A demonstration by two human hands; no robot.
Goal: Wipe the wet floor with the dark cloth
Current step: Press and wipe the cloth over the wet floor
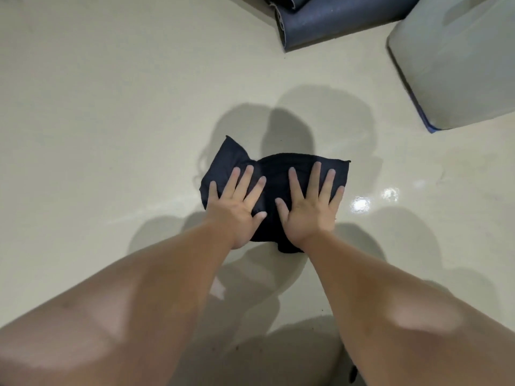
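On a glossy cream floor (111, 107), smooth and without visible seams, a dark cloth (278, 176) lies rumpled near the middle of the view, one corner peaking up at its far left. Both hands press flat on it: the left hand (237, 207) covers the cloth's left part, the right hand (309, 210) its right part, each grip spread wide, palm down, pinching nothing. To the right of the cloth the floor carries bright glints (362, 204) (a wet sheen, by the look of it), and several soft overlapping shadows fall around the arms. At the far edge lies a dark blue-grey rolled mat (328, 20), and at the upper right a pale grey cushion-like block (457, 65) with a blue edge below it. No label or writing can be read anywhere.
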